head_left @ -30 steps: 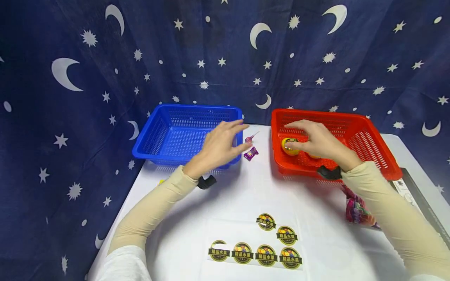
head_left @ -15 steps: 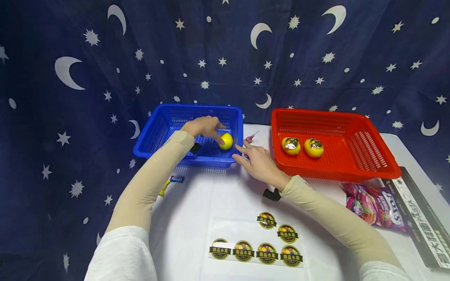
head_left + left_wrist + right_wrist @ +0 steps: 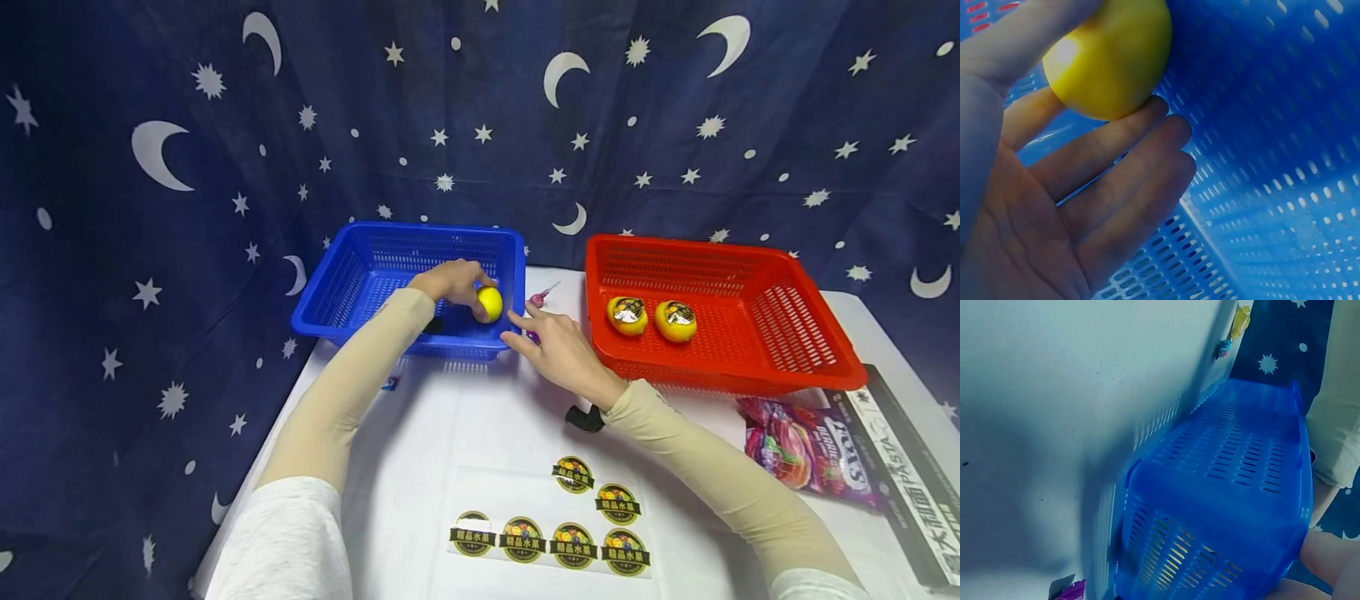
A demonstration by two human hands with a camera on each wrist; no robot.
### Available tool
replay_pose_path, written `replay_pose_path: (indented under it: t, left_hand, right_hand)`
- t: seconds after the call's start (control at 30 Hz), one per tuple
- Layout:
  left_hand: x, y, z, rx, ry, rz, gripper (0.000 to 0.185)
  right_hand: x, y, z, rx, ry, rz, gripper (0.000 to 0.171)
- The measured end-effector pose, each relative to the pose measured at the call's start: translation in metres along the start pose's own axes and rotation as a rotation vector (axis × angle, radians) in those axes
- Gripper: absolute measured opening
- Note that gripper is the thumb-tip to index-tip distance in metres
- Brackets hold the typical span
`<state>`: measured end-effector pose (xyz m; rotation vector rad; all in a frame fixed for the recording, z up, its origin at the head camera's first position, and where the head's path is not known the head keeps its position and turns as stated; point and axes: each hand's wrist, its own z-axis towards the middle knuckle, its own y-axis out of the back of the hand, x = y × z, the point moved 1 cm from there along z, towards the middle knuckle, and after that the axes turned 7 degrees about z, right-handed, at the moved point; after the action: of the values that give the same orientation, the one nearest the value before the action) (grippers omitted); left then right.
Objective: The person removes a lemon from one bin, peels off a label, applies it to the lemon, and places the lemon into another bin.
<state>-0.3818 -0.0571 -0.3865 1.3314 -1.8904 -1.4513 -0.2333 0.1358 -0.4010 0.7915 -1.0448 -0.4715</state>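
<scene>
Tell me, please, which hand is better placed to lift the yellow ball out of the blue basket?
Probably the left hand: it already holds the yellow ball inside the blue basket. The right hand rests outside, by its corner.

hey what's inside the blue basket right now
Inside the blue basket, the left hand grips one yellow ball near the right wall. The rest of the mesh floor showing is bare; whatever lies under the hand and forearm is hidden.

Blue basket (image 3: 1235,506) stands on the white tabletop (image 3: 1054,425); fingers (image 3: 1329,556) touch its corner; purple wrapper (image 3: 1072,590) nearby.
</scene>
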Motion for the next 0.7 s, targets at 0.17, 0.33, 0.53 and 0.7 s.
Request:
replay_pose_path:
  t: [0.17, 0.33, 0.53, 0.7]
  left_hand:
    - [-0.001, 0.01, -0.002, -0.075, -0.025, 0.033, 0.078]
    - [-0.007, 0.031, -0.036, -0.251, -0.073, 0.016, 0.077]
    - [-0.048, 0.005, -0.112, -0.457, -0.255, -0.05, 0.076]
    - [-0.087, -0.063, -0.144, -0.471, -0.393, -0.154, 0.077]
  right_hand:
    - [-0.004, 0.003, -0.001, -0.009, -0.022, 0.036, 0.051]
    - [-0.009, 0.012, -0.021, -0.039, -0.04, 0.192, 0.053]
    - [-0.019, 0.025, -0.076, -0.06, -0.054, 0.464, 0.058]
    - [-0.022, 0.025, -0.107, 0.052, 0.007, 0.505, 0.066]
